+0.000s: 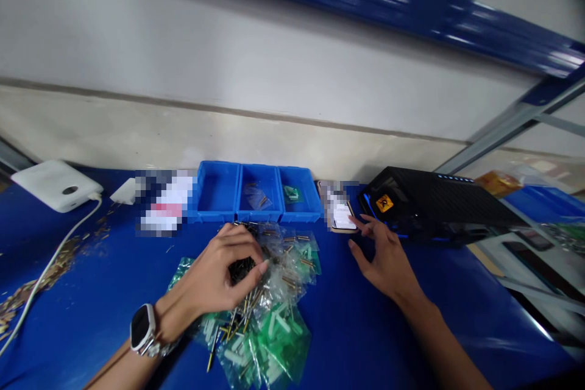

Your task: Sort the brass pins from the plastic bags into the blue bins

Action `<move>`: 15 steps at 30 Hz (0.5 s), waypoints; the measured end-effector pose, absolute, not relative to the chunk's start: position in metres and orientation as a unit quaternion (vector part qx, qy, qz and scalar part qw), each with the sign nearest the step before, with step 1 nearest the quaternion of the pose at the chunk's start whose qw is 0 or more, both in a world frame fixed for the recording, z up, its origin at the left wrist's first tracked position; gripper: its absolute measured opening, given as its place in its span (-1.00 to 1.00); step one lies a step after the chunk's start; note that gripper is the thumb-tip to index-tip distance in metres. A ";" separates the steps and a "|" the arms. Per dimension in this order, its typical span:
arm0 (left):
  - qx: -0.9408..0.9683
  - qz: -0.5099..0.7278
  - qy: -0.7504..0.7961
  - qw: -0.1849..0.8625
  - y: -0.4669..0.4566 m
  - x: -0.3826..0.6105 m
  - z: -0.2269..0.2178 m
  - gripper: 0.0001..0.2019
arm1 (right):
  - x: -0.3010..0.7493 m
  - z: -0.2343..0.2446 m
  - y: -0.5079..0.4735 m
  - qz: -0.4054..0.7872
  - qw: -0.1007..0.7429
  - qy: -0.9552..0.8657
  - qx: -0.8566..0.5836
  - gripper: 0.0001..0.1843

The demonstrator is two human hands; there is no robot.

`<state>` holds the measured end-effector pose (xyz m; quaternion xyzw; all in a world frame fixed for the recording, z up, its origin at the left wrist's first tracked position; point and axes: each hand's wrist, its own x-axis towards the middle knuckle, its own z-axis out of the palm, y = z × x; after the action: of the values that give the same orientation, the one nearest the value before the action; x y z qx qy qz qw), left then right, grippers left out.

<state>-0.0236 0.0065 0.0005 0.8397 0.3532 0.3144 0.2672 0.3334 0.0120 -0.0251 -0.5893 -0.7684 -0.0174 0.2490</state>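
Sitting at the far left of the blue table (347,323), a white power bank (57,186) sends its cable (46,295) down toward the near edge, beside a spill of small brass pins (50,271). The left hand (219,274), with a watch (144,329) on its wrist, is half closed and rests on a heap of plastic bags (278,341). Its fingers curve over a dark bundle (241,269), but I cannot tell if they grip it. Just below this hand, loose gold pins (242,317) lie on the bags, their long axes mostly slanting from lower left to upper right. Behind the heap stands a blue three-part bin (217,192). The right hand (388,262) is open with spread fingers (361,225), which are just beside a phone (342,216). Further right sits a black case (434,204).
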 end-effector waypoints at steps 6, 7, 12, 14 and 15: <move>0.840 0.308 0.354 0.272 0.007 -0.023 0.003 -0.87 | 0.334 -0.025 0.008 -0.025 0.255 -0.766 -0.589 -0.75; 0.840 0.307 0.354 0.273 0.006 -0.023 0.003 -0.87 | 0.333 -0.025 0.008 -0.025 0.252 -0.769 -0.587 -0.76; 0.841 0.303 0.353 0.276 0.006 -0.023 0.003 -0.87 | 0.328 -0.024 0.007 -0.020 0.231 -0.789 -0.569 -0.78; 0.841 0.300 0.354 0.276 0.006 -0.023 0.003 -0.87 | 0.327 -0.023 0.007 -0.020 0.225 -0.793 -0.566 -0.79; 0.841 0.299 0.356 0.276 0.006 -0.023 0.003 -0.87 | 0.326 -0.022 0.007 -0.022 0.227 -0.792 -0.566 -0.79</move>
<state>-0.0230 0.0057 0.0033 0.8413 0.3556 0.2993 0.2760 0.3262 0.0067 -0.0218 -0.5660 -0.7921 -0.0224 0.2274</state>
